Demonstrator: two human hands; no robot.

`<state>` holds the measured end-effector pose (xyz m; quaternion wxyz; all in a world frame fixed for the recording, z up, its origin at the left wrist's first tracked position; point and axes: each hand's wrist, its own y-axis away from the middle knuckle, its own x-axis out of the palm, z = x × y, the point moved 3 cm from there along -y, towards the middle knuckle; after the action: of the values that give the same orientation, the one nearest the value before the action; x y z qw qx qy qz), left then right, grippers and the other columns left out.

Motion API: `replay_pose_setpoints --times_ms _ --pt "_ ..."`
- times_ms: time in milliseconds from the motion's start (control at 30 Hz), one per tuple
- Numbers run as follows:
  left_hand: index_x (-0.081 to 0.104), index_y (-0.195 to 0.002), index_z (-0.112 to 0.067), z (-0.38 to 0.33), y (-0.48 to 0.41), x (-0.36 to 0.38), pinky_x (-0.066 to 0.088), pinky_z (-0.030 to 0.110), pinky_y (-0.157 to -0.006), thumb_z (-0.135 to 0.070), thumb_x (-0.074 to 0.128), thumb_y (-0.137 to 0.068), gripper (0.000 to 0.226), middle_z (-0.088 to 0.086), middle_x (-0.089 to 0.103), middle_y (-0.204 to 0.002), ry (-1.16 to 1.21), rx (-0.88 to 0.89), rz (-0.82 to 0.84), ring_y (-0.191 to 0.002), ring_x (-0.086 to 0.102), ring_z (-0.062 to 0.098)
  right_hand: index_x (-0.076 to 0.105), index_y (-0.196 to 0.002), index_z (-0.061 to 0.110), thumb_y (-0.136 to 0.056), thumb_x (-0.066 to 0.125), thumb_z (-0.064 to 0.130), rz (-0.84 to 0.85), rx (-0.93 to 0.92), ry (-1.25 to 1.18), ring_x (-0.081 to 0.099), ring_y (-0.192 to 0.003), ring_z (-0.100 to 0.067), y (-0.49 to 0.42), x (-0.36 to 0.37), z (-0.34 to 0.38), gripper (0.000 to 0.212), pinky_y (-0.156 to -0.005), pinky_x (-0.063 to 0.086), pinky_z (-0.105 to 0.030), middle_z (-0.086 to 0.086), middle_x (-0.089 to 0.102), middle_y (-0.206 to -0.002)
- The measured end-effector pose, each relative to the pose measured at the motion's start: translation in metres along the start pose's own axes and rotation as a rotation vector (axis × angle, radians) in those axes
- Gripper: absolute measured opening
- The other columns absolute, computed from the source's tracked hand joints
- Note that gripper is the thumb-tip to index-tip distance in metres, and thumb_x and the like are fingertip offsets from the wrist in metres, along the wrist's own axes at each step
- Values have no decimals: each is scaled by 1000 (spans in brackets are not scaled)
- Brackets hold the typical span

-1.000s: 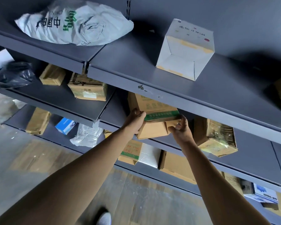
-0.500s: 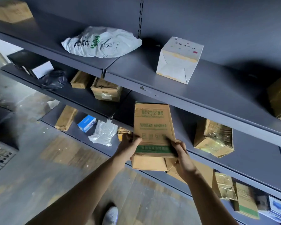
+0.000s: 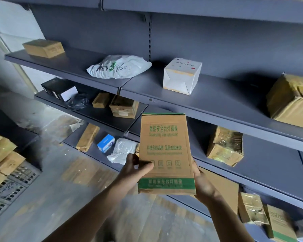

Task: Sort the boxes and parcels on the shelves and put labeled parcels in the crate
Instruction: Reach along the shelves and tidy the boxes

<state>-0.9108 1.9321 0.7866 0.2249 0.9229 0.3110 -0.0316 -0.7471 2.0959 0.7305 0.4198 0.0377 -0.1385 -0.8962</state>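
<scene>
The brown cardboard box with green print (image 3: 165, 151) stands upright in the air in front of the shelving, its top edge level with the front lip of the grey shelf (image 3: 217, 103) behind it. Both grips sit low on it, so most of the box rises above them and the green band at its foot runs between the two. The left grip (image 3: 135, 169) holds the lower left edge, thumb laid across the printed front and the fingers out of sight behind. The right grip (image 3: 202, 186) clasps the lower right corner from the side and back, its fingers mostly hidden by the box.

On the shelf above are a white box (image 3: 181, 75) and, to its left, a crumpled white mailer bag (image 3: 119, 67). One shelf down, to the right of the held box, lies a taped carton (image 3: 225, 146). To the left, lower still, a small blue box (image 3: 106, 143) lies beside a clear plastic packet (image 3: 124, 150). At the far left, on the floor, a dark latticed crate (image 3: 16, 187) has brown boxes piled at it.
</scene>
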Motion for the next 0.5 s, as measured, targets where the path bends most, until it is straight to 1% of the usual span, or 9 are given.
replay_pose_setpoints --times_ms 67,133,200,233,300,333,367,433,500 --pt "46 -112 -23 -2 3 -7 49 30 -88 -51 76 -76 54 -13 68 -112 2 32 31 -106 65 6 49 -138 42 -104 23 59 57 34 22 60 -123 -30 3 3 5 46 -100 47 -57 -3 63 -134" --pt "48 -114 -28 -5 3 -14 48 28 -90 -48 74 -80 48 -15 68 -115 2 66 60 -106 65 3 52 -136 42 -100 26 62 58 25 35 61 -122 -23 7 6 13 48 -97 50 -52 2 65 -130" --pt "50 -116 -35 -13 3 -18 47 19 -85 -39 72 -87 37 -17 68 -112 -51 109 61 -99 63 -7 58 -130 40 -95 34 61 18 23 16 62 -119 -19 8 9 17 47 -92 50 -42 3 68 -123" --pt "51 -116 -37 -17 2 -21 46 14 -82 -36 70 -89 34 -17 68 -111 -103 136 50 -94 62 -13 58 -130 38 -93 39 61 8 18 2 61 -120 -18 7 11 17 48 -93 49 -42 4 69 -123" --pt "52 -119 -40 -24 -2 -28 47 14 -85 -37 71 -87 37 -15 65 -115 -168 203 24 -94 60 -14 56 -134 35 -90 47 66 -14 2 -20 61 -121 -17 7 19 20 54 -95 48 -44 5 68 -125" --pt "51 -123 -41 -24 -4 -32 46 16 -88 -45 73 -82 46 -12 61 -120 -182 233 16 -99 59 -11 57 -134 33 -86 52 71 -30 -10 -36 61 -120 -17 6 23 21 61 -94 49 -43 5 68 -125" --pt "46 -130 -42 -24 -7 -37 45 18 -90 -55 74 -74 63 -10 56 -126 -207 251 15 -106 57 -7 58 -133 29 -79 58 75 -50 -30 -50 63 -118 -17 6 27 23 70 -92 50 -40 5 69 -123" --pt "22 -148 -43 -22 -15 -45 41 24 -96 -76 69 -57 108 -10 45 -134 -266 250 31 -121 49 2 60 -125 21 -57 73 79 -125 -90 -81 67 -108 -12 5 34 28 91 -82 54 -29 7 73 -112" --pt "4 -151 -44 -23 -20 -51 40 29 -100 -88 65 -46 130 -11 40 -140 -288 238 84 -129 45 10 58 -118 14 -39 83 78 -198 -127 -118 70 -95 -10 4 37 33 105 -75 55 -24 5 73 -98"
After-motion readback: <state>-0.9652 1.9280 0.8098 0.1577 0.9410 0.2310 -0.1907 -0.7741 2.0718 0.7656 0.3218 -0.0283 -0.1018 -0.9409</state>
